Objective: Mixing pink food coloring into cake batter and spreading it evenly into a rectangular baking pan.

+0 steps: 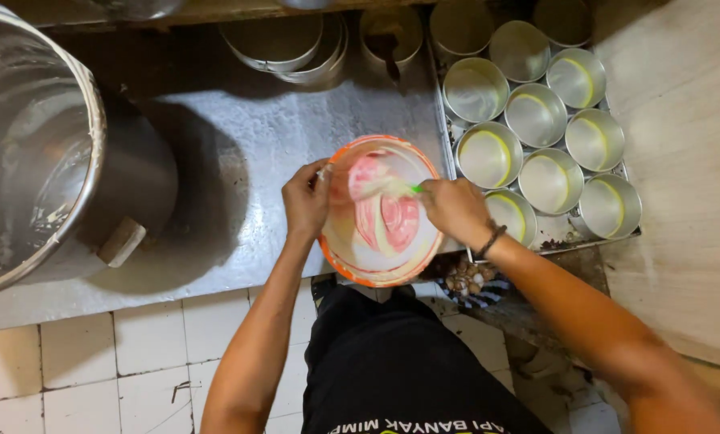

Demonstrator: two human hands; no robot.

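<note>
Two hands work at an orange-rimmed bowl (pixel 380 213) of pink-and-white batter, set at the near edge of the steel worktop (pixel 239 145). Left hand (pixel 306 201) is closed on the bowl's left rim. Right hand (pixel 455 210) is closed around a green-handled utensil (pixel 392 189) lying in the batter. Round greased tins (pixel 537 116) fill a tray on the right; a large steel pot (pixel 38 145) stands at the left.

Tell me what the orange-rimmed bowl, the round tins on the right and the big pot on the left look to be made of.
Orange-rimmed bowl: probably plastic, going by its bright orange colour and dull sheen. Round tins: thin metal, likely aluminium or steel, with a grey brushed shine and yellowish smears inside. Big pot: steel-like metal, streaky mirror glare on its wall.
</note>
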